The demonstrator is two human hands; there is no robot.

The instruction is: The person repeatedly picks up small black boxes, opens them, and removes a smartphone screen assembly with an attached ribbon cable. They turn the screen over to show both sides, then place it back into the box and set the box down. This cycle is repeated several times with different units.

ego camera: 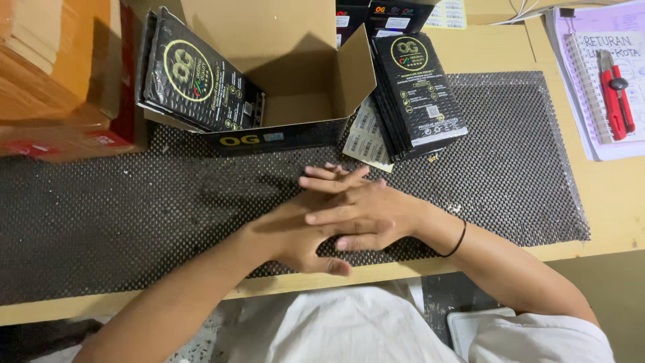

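Resting crossed, the right hand [363, 212] lies over the left hand [295, 235], fingers loosely spread, gripping nothing, on the black mesh mat [101, 222]; beyond, the open cardboard box [295, 74] and stacked black packets [416, 94] sit within reach, best taken one-handed.

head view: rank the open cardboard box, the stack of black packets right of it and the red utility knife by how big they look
1. open cardboard box
2. stack of black packets
3. red utility knife

All lie similarly far from the camera, so the order looks safe.

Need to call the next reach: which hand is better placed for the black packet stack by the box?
Right hand, probably: it lies on top of the left hand, and the stack is on its side.
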